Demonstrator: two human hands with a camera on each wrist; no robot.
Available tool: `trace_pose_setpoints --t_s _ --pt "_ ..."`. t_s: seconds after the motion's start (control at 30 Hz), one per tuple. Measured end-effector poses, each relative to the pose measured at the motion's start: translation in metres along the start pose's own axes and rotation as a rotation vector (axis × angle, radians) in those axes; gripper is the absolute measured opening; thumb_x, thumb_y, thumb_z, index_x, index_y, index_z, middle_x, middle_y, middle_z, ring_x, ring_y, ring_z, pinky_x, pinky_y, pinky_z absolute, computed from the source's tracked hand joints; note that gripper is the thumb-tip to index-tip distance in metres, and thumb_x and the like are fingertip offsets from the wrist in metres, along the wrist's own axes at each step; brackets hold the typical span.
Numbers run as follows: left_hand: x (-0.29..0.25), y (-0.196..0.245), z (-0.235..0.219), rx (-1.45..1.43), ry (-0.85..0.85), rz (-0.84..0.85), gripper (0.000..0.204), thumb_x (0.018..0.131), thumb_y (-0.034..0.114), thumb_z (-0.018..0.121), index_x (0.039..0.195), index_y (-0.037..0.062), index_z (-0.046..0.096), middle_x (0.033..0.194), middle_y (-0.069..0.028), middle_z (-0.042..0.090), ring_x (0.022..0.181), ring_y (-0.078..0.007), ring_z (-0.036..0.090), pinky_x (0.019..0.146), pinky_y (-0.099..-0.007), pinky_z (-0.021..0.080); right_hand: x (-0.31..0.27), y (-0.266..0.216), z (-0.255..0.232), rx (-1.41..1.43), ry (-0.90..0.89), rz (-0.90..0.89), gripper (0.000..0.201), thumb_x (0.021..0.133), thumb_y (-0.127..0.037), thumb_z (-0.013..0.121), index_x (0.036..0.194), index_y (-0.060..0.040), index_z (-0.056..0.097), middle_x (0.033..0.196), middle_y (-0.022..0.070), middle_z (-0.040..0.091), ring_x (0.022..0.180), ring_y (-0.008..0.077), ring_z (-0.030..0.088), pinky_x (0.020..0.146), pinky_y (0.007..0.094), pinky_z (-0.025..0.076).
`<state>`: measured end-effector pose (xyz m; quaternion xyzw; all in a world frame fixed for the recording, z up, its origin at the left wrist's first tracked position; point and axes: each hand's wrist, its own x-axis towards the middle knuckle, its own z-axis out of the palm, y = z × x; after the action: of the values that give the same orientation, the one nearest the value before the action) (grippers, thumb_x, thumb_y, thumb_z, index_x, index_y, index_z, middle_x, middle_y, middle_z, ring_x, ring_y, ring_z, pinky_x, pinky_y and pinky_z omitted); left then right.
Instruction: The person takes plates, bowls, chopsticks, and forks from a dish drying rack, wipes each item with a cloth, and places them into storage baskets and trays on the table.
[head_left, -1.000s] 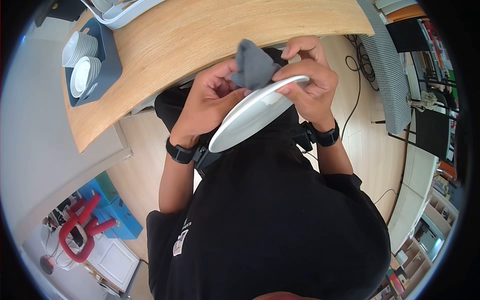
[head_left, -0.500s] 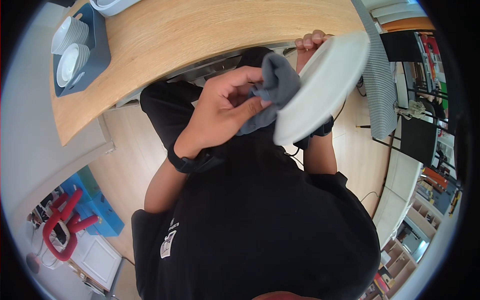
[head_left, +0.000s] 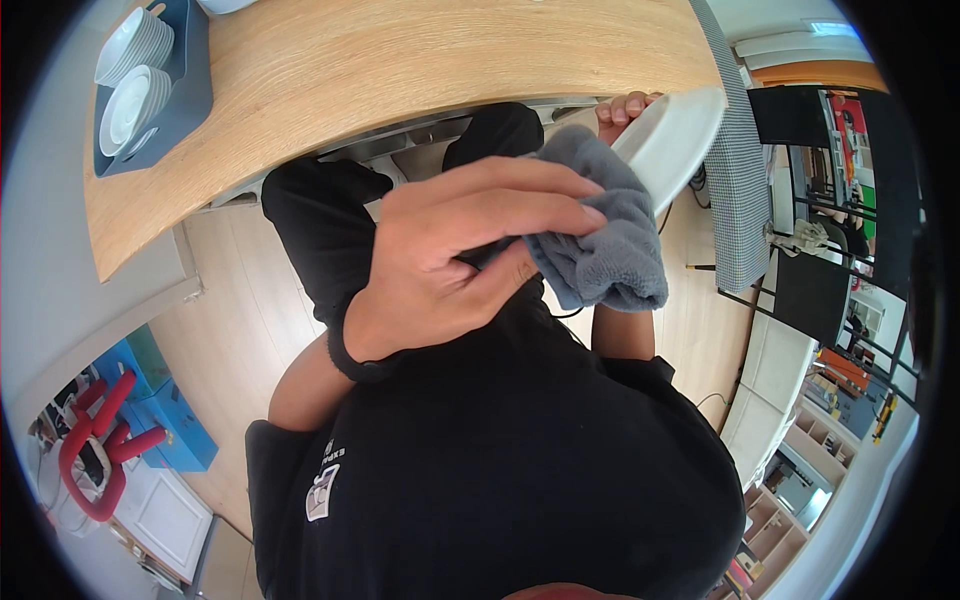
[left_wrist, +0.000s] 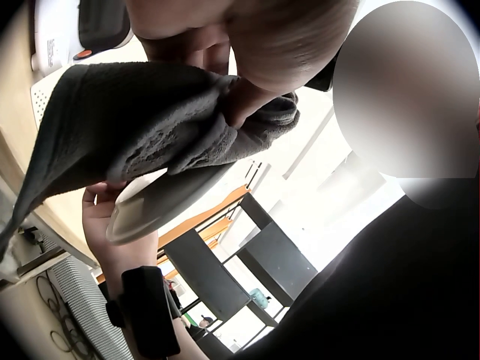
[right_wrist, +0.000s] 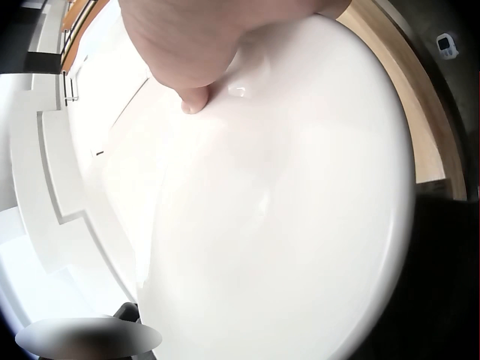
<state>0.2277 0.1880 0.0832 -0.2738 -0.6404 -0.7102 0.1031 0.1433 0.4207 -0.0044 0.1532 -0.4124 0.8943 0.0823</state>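
Note:
In the head view my left hand [head_left: 450, 245] pinches a crumpled grey cloth [head_left: 615, 240] between thumb and fingers. Part of the cloth overlaps a white plate [head_left: 685, 145], which is held up on its edge at a tilt. My right hand [head_left: 624, 108] grips that plate by its rim; mostly the fingertips show behind it. From the right wrist, the thumb presses on the plate's smooth face [right_wrist: 292, 202]. In the left wrist view the cloth [left_wrist: 135, 112] hangs draped from the left hand, with the plate's dark underside [left_wrist: 176, 199] just beyond it.
A wooden table [head_left: 430, 60] curves along the front. On its left stands a blue-grey bin [head_left: 190, 110] with stacked white bowls [head_left: 135, 108]. To the right is a checkered cloth-covered surface [head_left: 737, 200]. Blue boxes [head_left: 175, 420] and a red-framed item [head_left: 75, 455] sit low left.
The plate has swung right and away from the left hand, turned more on edge. My left hand has come off the plate with the cloth and risen nearer the head camera.

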Motion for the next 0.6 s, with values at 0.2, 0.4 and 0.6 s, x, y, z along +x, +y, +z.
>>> trace_pose_setpoints --t_s 0.2,0.4,0.6 --pt "0.001 -0.001 -0.008 -0.093 0.168 -0.052 0.029 0.073 -0.01 0.065 0.101 -0.0028 0.071 0.105 -0.0165 0.07 0.098 -0.0245 0.069 0.086 -0.0312 0.053 -0.017 -0.003 0.004 -0.462 0.223 0.165 0.024 0.101 -0.025 0.053 0.109 -0.0027 0.056 0.091 0.0045 0.065 0.078 0.0115 0.062 0.069 0.0279 0.053" --pt "-0.004 -0.012 -0.021 -0.151 0.108 -0.134 0.031 0.086 -0.01 0.061 0.118 -0.0093 0.059 0.112 -0.0141 0.066 0.103 -0.0196 0.063 0.089 -0.0325 0.051 -0.016 -0.009 0.036 -0.581 -0.042 0.136 0.023 0.087 -0.021 0.074 0.095 -0.0027 0.062 0.087 0.002 0.066 0.076 0.0085 0.061 0.068 0.0229 0.05" --pt "-0.006 -0.028 -0.01 -0.235 0.19 -0.28 0.034 0.087 -0.006 0.067 0.12 -0.0057 0.061 0.095 -0.0102 0.071 0.083 -0.0086 0.066 0.07 -0.0221 0.055 -0.013 -0.012 0.046 -0.532 -0.264 0.078 0.022 0.085 -0.02 0.075 0.089 -0.0032 0.062 0.084 0.0032 0.064 0.076 0.0103 0.059 0.069 0.0241 0.048"
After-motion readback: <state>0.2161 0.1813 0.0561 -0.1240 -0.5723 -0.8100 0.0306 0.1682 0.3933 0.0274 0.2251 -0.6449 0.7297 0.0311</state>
